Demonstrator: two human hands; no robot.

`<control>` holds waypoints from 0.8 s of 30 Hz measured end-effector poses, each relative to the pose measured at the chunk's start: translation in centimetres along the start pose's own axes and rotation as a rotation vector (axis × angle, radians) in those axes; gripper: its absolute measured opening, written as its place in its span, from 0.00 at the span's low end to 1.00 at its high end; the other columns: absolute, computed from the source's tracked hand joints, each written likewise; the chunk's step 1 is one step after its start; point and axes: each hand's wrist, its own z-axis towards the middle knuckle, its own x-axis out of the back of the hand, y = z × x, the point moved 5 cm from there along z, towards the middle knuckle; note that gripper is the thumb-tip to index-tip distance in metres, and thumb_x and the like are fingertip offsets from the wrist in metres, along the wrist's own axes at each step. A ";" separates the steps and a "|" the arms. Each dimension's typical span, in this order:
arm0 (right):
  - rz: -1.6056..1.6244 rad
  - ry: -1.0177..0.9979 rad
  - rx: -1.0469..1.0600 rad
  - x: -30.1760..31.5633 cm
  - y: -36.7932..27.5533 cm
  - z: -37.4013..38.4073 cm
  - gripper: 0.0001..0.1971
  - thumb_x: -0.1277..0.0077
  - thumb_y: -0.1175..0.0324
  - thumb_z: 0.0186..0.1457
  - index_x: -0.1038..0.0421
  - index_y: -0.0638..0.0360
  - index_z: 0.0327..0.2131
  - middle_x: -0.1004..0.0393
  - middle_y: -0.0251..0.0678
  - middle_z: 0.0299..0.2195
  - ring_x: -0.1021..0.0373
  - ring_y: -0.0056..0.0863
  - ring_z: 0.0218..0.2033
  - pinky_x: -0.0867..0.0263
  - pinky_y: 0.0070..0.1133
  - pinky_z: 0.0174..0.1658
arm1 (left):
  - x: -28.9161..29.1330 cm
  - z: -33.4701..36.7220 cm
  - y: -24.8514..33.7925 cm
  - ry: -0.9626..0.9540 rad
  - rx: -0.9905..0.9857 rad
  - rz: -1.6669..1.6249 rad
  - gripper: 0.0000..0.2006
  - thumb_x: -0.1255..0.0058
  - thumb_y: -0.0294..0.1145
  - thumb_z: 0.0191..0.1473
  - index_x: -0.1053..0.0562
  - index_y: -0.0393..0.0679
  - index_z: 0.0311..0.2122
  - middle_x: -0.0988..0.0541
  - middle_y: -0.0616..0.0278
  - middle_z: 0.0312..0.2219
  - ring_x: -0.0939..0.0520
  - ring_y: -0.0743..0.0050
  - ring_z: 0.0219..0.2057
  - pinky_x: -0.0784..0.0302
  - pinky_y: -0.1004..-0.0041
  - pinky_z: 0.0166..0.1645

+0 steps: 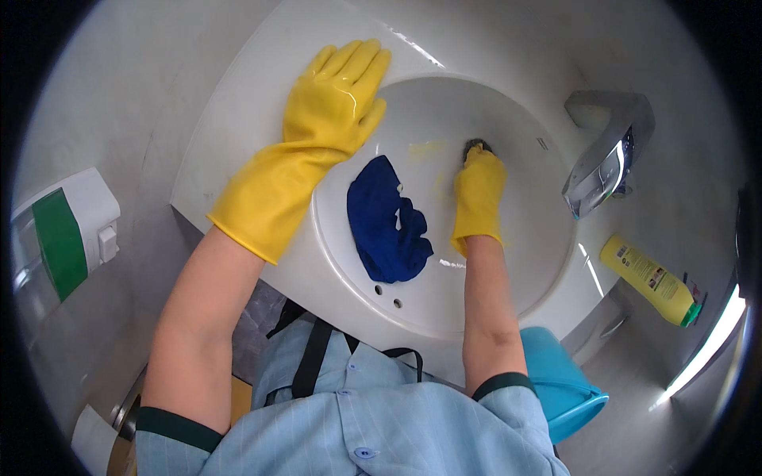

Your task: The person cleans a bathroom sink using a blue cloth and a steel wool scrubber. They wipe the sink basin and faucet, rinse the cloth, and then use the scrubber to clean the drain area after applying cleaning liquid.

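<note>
My left hand (333,103), in a yellow rubber glove, lies flat on the white counter (238,143) at the basin's far left rim. Its fingers are stretched out and hold nothing. Inside the white oval basin (528,238), my yellow-gloved right hand (480,190) presses down on a dark grey scrubber (478,146). Most of the scrubber is hidden under the fingers. A crumpled dark blue cloth (385,222) rests in the basin between my hands. Yellowish smears of liquid (429,149) mark the basin wall near the scrubber.
A chrome faucet (611,155) rises at the basin's right. Beyond the counter's right edge lies a yellow bottle (649,282) with a green cap. Below, near my right elbow, is a turquoise bucket (559,381). A white and green dispenser (67,230) hangs at the left.
</note>
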 end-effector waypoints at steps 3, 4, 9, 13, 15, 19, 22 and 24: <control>-0.021 -0.011 -0.013 0.1 -0.6 0.5 0.18 0.56 0.71 0.64 0.24 0.63 0.53 0.19 0.53 0.42 0.24 0.58 0.42 0.29 0.44 0.46 | 0.5 0.9 -0.5 0.007 -0.010 0.033 0.29 0.36 0.32 0.50 0.25 0.36 0.59 0.23 0.44 0.58 0.22 0.42 0.58 0.29 0.50 0.65; -0.029 0.009 -0.011 0.0 -0.5 -0.6 0.17 0.57 0.70 0.64 0.24 0.63 0.52 0.19 0.53 0.42 0.24 0.57 0.42 0.29 0.44 0.47 | 0.4 0.7 -0.3 -0.004 -0.004 0.025 0.29 0.36 0.32 0.50 0.25 0.36 0.59 0.23 0.44 0.57 0.23 0.42 0.58 0.29 0.50 0.65; 0.001 -0.031 -0.040 0.3 -0.1 2.0 0.17 0.59 0.68 0.68 0.23 0.64 0.51 0.19 0.53 0.40 0.24 0.57 0.43 0.30 0.45 0.48 | 0.1 0.6 -0.3 0.008 -0.007 0.021 0.30 0.36 0.33 0.50 0.25 0.36 0.59 0.23 0.45 0.57 0.23 0.44 0.59 0.29 0.50 0.65; -0.010 0.048 -0.009 0.2 -0.1 2.8 0.16 0.59 0.67 0.68 0.22 0.64 0.48 0.18 0.51 0.41 0.23 0.55 0.44 0.30 0.44 0.48 | 0.0 0.5 -0.4 0.000 -0.020 0.048 0.30 0.37 0.33 0.48 0.26 0.36 0.58 0.23 0.46 0.57 0.23 0.46 0.58 0.30 0.51 0.64; -0.015 0.087 0.003 -0.1 0.2 2.3 0.16 0.59 0.67 0.68 0.21 0.63 0.47 0.18 0.50 0.41 0.23 0.53 0.44 0.29 0.43 0.48 | 0.0 0.6 -0.2 0.005 -0.024 0.041 0.30 0.37 0.33 0.48 0.26 0.35 0.58 0.23 0.46 0.57 0.23 0.46 0.58 0.29 0.51 0.63; -0.002 -0.041 -0.156 0.6 1.1 2.5 0.17 0.58 0.66 0.68 0.21 0.62 0.47 0.17 0.48 0.41 0.22 0.52 0.45 0.28 0.43 0.49 | 0.1 0.5 -0.4 0.026 -0.037 0.043 0.29 0.37 0.32 0.48 0.25 0.35 0.57 0.22 0.46 0.55 0.23 0.46 0.57 0.29 0.52 0.62; -0.162 0.000 0.017 1.7 2.1 1.6 0.16 0.58 0.69 0.68 0.22 0.61 0.51 0.18 0.51 0.40 0.23 0.53 0.44 0.28 0.41 0.48 | 0.2 0.5 -0.4 0.029 -0.038 0.046 0.28 0.37 0.31 0.47 0.25 0.35 0.56 0.22 0.46 0.55 0.22 0.46 0.56 0.29 0.53 0.62; -0.234 -0.071 -0.005 0.8 2.6 1.4 0.18 0.58 0.66 0.68 0.21 0.61 0.51 0.18 0.51 0.43 0.22 0.52 0.45 0.28 0.41 0.49 | 0.3 0.5 -0.4 0.026 -0.034 0.034 0.28 0.37 0.31 0.48 0.25 0.36 0.56 0.22 0.46 0.55 0.22 0.45 0.57 0.29 0.52 0.63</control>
